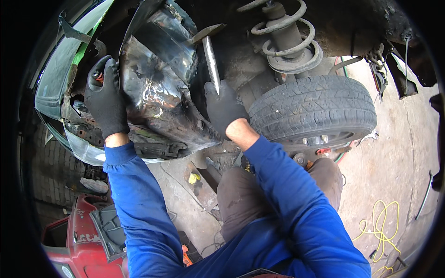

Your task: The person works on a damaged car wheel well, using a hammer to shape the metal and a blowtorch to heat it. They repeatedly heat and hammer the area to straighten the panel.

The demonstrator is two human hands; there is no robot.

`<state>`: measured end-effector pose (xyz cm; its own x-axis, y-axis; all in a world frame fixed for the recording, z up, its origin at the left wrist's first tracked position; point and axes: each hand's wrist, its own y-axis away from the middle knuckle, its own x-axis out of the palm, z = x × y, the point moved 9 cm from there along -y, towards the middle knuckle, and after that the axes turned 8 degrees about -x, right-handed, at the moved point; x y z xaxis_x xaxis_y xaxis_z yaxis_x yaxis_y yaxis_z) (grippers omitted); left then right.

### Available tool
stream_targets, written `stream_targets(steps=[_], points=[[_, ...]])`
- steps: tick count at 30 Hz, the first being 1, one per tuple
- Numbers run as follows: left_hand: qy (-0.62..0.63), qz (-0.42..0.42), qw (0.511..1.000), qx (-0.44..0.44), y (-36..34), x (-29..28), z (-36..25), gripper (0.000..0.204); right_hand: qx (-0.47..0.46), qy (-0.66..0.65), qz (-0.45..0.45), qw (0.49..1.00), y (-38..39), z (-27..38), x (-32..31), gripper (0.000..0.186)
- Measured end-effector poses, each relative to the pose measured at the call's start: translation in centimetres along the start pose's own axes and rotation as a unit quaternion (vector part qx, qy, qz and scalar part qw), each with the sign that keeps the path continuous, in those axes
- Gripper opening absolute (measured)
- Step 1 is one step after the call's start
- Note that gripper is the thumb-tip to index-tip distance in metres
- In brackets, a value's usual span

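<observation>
Your right hand (225, 104) grips the hammer (211, 60), pointed away from you, while your left hand (106, 97) curls around a small red object (98, 77), the sheet-metal panel (148, 78) lying between them.

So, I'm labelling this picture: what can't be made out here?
All in the head view:
Reddish object: mostly hidden by the gloved left hand, so its kind is unclear.
Hammer: lower handle hidden by the right hand.
Coil-spring strut: top cut off by the upper edge.
Red bodywork: cut off by the lower edge.
</observation>
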<state>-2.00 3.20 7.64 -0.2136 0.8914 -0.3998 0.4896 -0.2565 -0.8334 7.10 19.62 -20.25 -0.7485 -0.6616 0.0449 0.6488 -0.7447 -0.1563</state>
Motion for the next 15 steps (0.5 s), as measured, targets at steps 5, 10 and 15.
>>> stream_targets(steps=[5,10,15], points=[[0.013,0.009,1.0,-0.01,0.1,0.1,0.0,0.027,0.047,-0.002,0.063,0.997,0.1,-0.2,0.9,0.065],[0.047,0.021,0.998,-0.023,0.0,0.4,0.2,0.026,0.065,0.059,0.06,0.994,0.7,-0.3,-1.0,0.065],[0.031,0.023,0.999,-0.017,0.0,0.3,0.2,0.026,-0.072,0.036,0.012,0.997,0.6,0.7,-2.6,0.049]])
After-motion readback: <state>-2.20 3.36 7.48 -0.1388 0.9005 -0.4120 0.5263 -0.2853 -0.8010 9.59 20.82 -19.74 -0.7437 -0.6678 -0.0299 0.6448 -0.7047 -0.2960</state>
